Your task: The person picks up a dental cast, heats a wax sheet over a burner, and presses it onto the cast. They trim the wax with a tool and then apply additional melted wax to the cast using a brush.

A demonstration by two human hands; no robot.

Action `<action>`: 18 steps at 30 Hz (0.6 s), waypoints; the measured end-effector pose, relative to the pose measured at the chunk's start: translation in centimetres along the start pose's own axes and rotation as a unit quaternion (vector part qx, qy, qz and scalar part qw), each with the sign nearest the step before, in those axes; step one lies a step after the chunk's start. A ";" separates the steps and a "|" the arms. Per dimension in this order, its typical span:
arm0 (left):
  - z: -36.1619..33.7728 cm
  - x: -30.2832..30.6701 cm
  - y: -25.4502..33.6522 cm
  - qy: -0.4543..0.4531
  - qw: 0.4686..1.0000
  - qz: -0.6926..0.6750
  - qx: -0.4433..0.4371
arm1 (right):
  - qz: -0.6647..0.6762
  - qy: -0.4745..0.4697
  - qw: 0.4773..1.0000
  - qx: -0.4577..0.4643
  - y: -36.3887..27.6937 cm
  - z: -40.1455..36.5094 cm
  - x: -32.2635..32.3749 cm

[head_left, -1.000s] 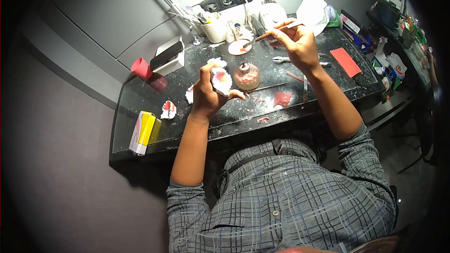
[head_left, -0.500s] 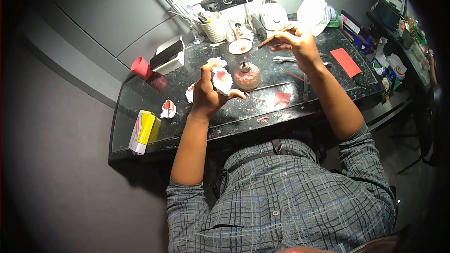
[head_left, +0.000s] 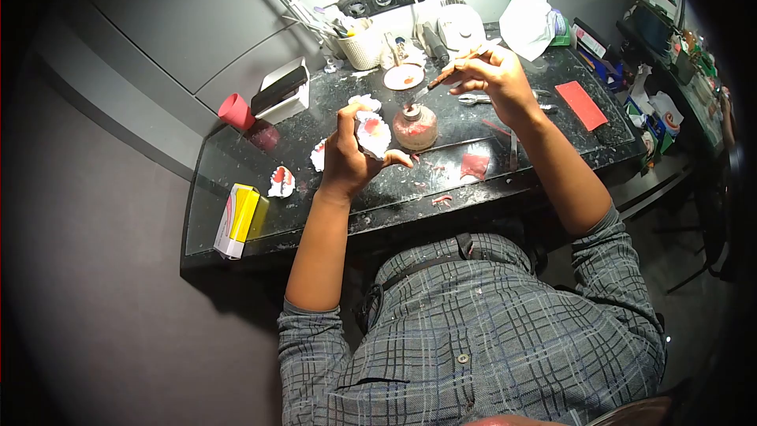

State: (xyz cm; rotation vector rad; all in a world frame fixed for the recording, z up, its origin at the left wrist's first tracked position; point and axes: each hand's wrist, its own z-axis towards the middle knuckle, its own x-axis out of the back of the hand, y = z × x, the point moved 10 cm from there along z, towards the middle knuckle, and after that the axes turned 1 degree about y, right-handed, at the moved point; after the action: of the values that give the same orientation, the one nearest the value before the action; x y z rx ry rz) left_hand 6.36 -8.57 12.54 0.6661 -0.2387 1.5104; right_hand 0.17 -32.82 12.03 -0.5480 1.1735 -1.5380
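Observation:
My left hand (head_left: 344,156) is closed around a white plaster dental cast (head_left: 374,136) with red wax on it, thumb stretched out to the right. My right hand (head_left: 506,85) pinches a wax knife by its brown handle (head_left: 444,77). The metal blade points down and left, its tip right over the wick of a glass spirit burner (head_left: 415,132). Just behind the burner is a round white dish (head_left: 404,77) with red wax in it. More plaster casts lie about my left hand, one with red wax (head_left: 281,182) nearer the desk's left side.
A yellow and white box (head_left: 237,222) stands at the desk's left edge, a pink cup (head_left: 236,112) behind it. Pliers (head_left: 476,99) lie below my right hand. Red wax sheets (head_left: 582,106) are on the right, with a smaller piece (head_left: 475,166) in front. A tool pot (head_left: 362,52) stands at the back.
My right hand has turned the wax knife and brought its blade down over the burner's wick. My left hand holds the cast in nearly the same place.

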 end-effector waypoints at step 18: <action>-0.3 -0.3 -0.2 -0.007 0.999 -0.031 0.002 | 0.060 -0.161 0.984 0.040 0.4 -2.4 -6.6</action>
State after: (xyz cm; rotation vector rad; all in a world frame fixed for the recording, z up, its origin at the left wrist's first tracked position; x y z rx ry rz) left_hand 6.42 -8.64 12.12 0.6816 -0.2249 1.4476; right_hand 0.45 -25.76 12.24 -0.6338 0.8776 -1.3286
